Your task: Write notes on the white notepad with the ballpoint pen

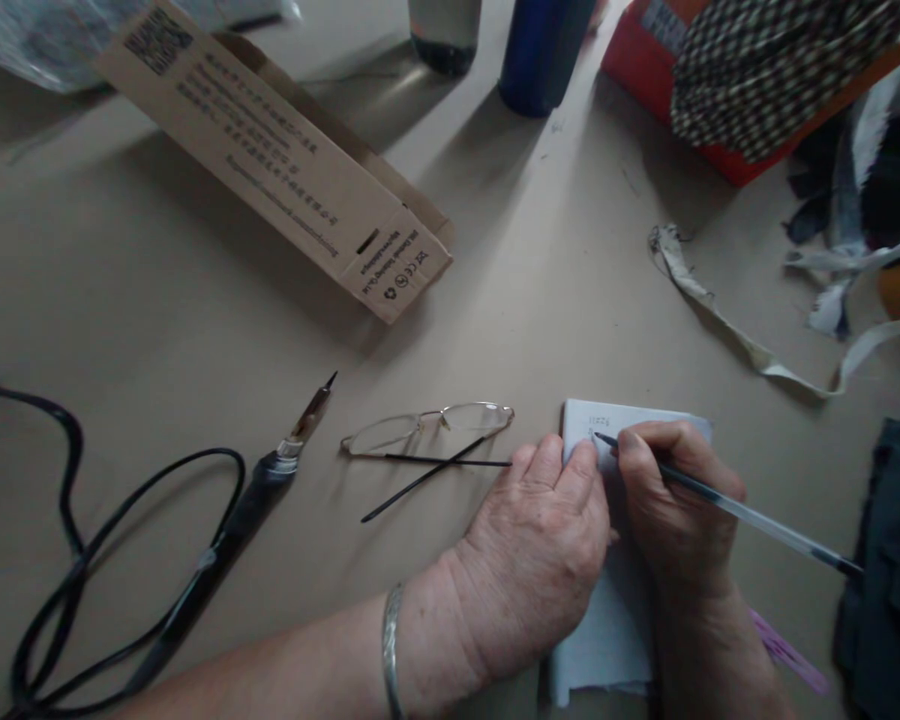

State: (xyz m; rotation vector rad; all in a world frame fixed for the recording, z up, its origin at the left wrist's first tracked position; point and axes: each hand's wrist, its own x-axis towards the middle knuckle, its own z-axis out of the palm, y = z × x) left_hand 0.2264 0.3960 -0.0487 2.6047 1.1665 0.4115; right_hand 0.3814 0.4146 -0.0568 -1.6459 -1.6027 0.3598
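A small white notepad (607, 620) lies on the table, with a few marks written near its top and a torn-looking bottom edge. My right hand (682, 500) grips a ballpoint pen (769, 527), whose tip meets the paper near those marks. My left hand (540, 540), with a metal bangle (392, 650) at the wrist, is bent over the pad's left side and holds it down; the undersides of its fingers are hidden. Beside those fingers rest wire-framed eyeglasses (442, 418), their dark temples crossed.
A soldering iron (217, 560) with a black cord lies at left. Behind stand a cardboard box (270, 170), a clear bottle (445, 35) and a blue bottle (544, 55). A red box (637, 60) with checked cloth (780, 70), a fabric strip (720, 320) and dark cloth (889, 560) occupy the right.
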